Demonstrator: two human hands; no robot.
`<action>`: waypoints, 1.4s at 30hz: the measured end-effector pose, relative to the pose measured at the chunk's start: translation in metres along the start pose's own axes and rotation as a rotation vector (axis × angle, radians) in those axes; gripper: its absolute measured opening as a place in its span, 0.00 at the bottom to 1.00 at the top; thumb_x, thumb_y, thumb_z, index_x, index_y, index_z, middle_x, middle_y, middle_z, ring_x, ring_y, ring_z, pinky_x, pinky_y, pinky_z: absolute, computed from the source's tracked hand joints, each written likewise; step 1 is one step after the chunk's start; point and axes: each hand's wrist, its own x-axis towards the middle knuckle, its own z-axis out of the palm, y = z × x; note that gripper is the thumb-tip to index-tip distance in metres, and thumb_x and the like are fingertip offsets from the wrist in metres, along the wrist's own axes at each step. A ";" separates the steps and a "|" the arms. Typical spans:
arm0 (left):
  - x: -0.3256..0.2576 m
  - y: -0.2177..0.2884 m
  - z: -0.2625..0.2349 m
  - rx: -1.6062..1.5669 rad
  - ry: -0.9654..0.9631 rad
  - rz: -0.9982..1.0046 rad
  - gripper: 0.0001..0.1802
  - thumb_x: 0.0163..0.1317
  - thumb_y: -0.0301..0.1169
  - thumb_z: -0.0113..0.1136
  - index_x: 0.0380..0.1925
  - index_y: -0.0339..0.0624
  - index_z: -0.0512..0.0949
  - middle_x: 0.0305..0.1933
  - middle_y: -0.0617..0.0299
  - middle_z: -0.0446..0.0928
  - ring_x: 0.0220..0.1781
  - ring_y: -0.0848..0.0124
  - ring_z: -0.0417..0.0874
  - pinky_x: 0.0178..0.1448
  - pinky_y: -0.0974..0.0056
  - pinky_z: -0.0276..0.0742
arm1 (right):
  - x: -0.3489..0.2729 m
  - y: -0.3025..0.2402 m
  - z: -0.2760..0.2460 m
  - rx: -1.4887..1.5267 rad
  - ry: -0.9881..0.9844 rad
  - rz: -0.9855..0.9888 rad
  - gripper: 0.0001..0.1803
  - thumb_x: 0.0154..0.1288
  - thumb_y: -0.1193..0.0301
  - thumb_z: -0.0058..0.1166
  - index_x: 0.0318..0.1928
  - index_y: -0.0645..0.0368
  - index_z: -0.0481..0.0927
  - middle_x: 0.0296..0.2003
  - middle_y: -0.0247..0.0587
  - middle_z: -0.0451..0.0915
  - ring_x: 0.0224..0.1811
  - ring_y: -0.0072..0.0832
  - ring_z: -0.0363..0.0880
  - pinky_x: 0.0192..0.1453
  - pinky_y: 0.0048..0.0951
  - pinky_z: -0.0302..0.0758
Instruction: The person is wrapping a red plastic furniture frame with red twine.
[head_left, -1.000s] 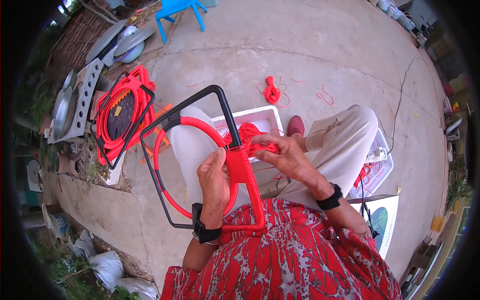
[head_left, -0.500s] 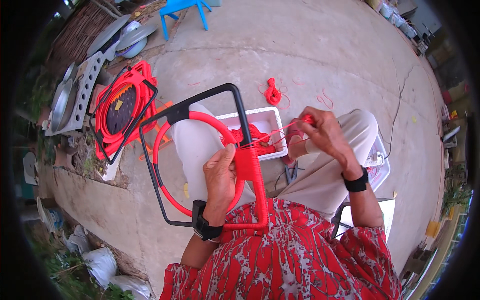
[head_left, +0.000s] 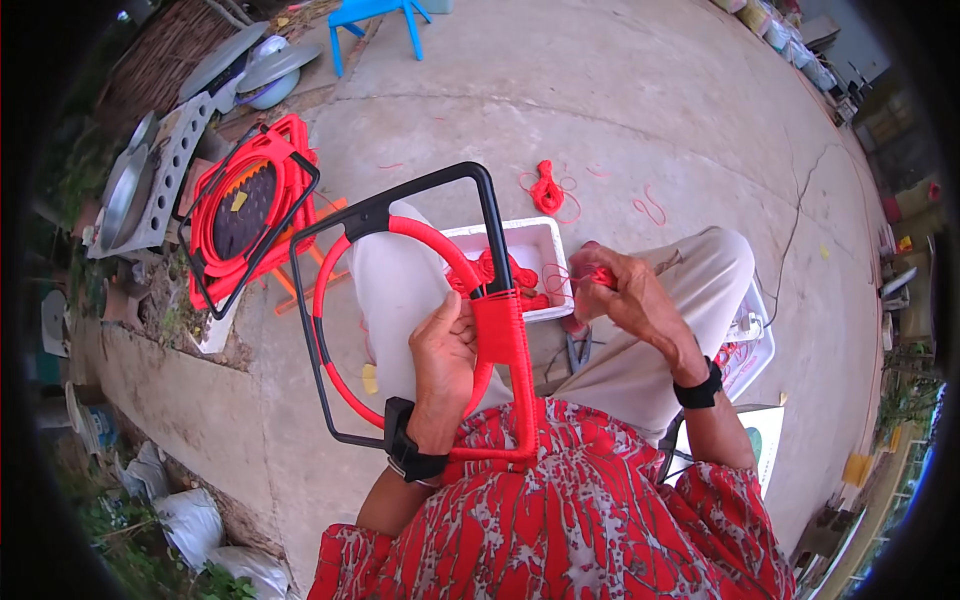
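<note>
A square metal frame [head_left: 488,215] with a round inner ring stands tilted above my left thigh. Its far and left bars are bare black, while red cord [head_left: 500,335] is wound tightly over the right bar, the near bar and most of the ring. My left hand [head_left: 443,355] is closed on the frame beside the wrapped joint, thumb pointing up. Over my right knee, my right hand [head_left: 640,300] closes round a small bundle of red cord [head_left: 602,277]. Thin strands trail from it toward the frame.
Between my legs stands a white foam box [head_left: 553,240] holding red cord. A red cord skein [head_left: 546,190] lies beyond it. Pliers [head_left: 577,352] rest near my foot. Finished-looking red frames [head_left: 285,160] are stacked at left; a white bin [head_left: 765,340] stands right, a blue chair [head_left: 375,12] far off.
My right hand has come down and slightly nearer with the cord bundle. The strand stretched taut to the frame now hangs slacker. My left hand keeps its hold on the frame.
</note>
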 end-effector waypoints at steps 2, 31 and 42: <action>0.003 -0.001 -0.010 -0.058 -0.021 -0.016 0.12 0.63 0.32 0.59 0.38 0.32 0.76 0.36 0.52 0.80 0.39 0.67 0.81 0.44 0.64 0.77 | 0.001 -0.021 0.006 0.359 -0.173 0.255 0.14 0.62 0.75 0.51 0.49 0.59 0.77 0.20 0.31 0.72 0.29 0.17 0.78 0.29 0.24 0.70; -0.005 -0.002 0.006 0.120 -0.309 -0.071 0.14 0.69 0.33 0.50 0.46 0.31 0.74 0.40 0.52 0.80 0.41 0.65 0.84 0.47 0.59 0.83 | -0.026 -0.019 0.030 1.005 0.022 0.356 0.16 0.69 0.61 0.49 0.25 0.53 0.66 0.16 0.27 0.63 0.15 0.15 0.57 0.18 0.21 0.53; -0.007 0.006 0.029 0.252 -0.465 -0.197 0.20 0.69 0.39 0.47 0.46 0.31 0.73 0.31 0.51 0.79 0.30 0.60 0.83 0.40 0.58 0.80 | -0.001 -0.026 0.050 1.735 -0.019 0.224 0.20 0.74 0.56 0.39 0.26 0.54 0.61 0.18 0.31 0.61 0.20 0.23 0.61 0.17 0.24 0.58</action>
